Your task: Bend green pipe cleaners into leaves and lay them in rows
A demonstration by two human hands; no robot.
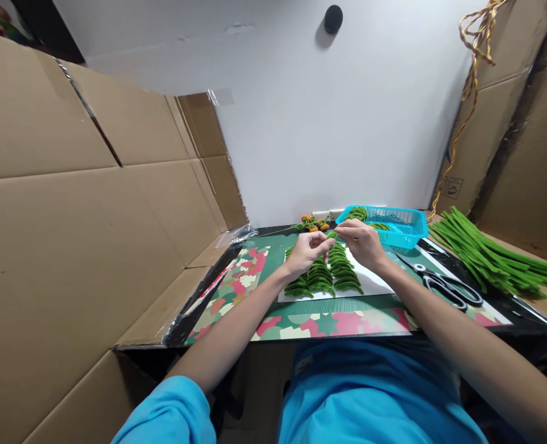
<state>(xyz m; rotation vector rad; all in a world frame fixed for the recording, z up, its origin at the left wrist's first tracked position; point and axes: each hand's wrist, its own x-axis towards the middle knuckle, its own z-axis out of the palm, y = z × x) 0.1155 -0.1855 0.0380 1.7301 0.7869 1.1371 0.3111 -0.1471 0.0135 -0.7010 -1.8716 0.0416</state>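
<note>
A small green piece, fuzzy and slender, is sitting between the hands, above the far end of 3 columns of curved, velvety green pieces. These are lying on a smooth white sheet. The desk is showing a green top edged with a camouflage-like patterned border. Black-handled scissors, long fuzzy green stems, a perforated blue plastic basket and orange flowers are resting around it. Cardboard panels are flanking a white wall. The left grip is pinching the small piece, fingers closed; the right grip is closing its fingertips on the far tip.
</note>
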